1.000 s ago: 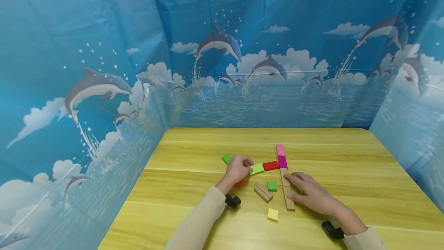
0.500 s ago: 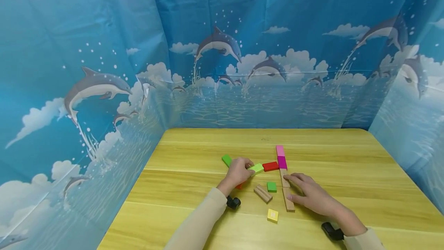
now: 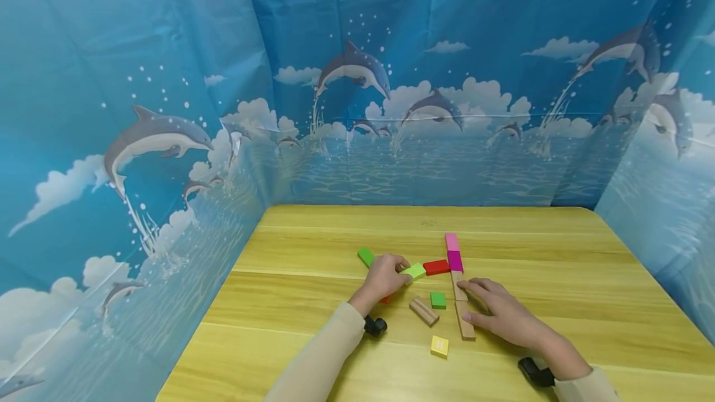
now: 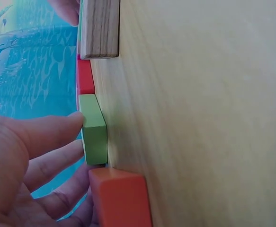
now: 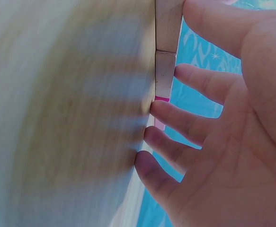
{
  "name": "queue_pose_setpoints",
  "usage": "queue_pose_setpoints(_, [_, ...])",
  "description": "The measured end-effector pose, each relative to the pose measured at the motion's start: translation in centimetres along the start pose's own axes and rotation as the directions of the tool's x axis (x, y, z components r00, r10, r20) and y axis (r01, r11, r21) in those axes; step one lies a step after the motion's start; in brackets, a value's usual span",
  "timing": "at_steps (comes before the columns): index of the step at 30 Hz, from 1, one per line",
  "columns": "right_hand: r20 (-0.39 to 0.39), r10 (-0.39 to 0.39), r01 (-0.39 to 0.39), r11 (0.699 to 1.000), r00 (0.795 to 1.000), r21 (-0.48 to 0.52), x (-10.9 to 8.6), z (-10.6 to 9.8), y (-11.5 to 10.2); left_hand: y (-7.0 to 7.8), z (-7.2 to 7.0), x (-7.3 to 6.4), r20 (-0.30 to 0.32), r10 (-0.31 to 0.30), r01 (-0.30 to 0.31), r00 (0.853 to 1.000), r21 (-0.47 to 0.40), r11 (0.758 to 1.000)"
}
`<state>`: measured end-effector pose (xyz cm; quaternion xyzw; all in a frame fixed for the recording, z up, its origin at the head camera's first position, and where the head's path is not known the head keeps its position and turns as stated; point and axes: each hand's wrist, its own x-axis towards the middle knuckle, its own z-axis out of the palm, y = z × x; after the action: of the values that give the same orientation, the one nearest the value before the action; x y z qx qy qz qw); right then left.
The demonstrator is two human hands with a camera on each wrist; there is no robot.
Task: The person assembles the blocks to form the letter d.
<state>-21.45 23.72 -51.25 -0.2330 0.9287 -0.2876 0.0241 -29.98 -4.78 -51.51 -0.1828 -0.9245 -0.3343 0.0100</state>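
Observation:
My left hand pinches a light green block between thumb and fingers, as the left wrist view shows up close. That block's far end meets a red block, which reaches a straight row. The row runs from a pink block through a magenta one to two plain wooden blocks. On these wooden blocks rest the thumb and index fingertip of my right hand, its fingers spread and fairly straight. An orange-red block lies beside the left fingers, mostly hidden in the head view.
A green block lies beyond my left hand. Between the hands are a small green block, wooden pieces side by side and a yellow block. A dolphin-print curtain surrounds the wooden table.
My left hand has shifted slightly to the right with the light green block, whose angle has turned a little. The right hand stays where it was.

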Motion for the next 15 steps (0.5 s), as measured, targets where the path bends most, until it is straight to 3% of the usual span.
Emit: queue_pose_setpoints(15, [0.002,0.011,-0.011,1.000,1.000,-0.012,0.07,0.01,0.02,0.07,0.13,-0.09,0.007,-0.019,0.019,1.000,0.015,1.000])
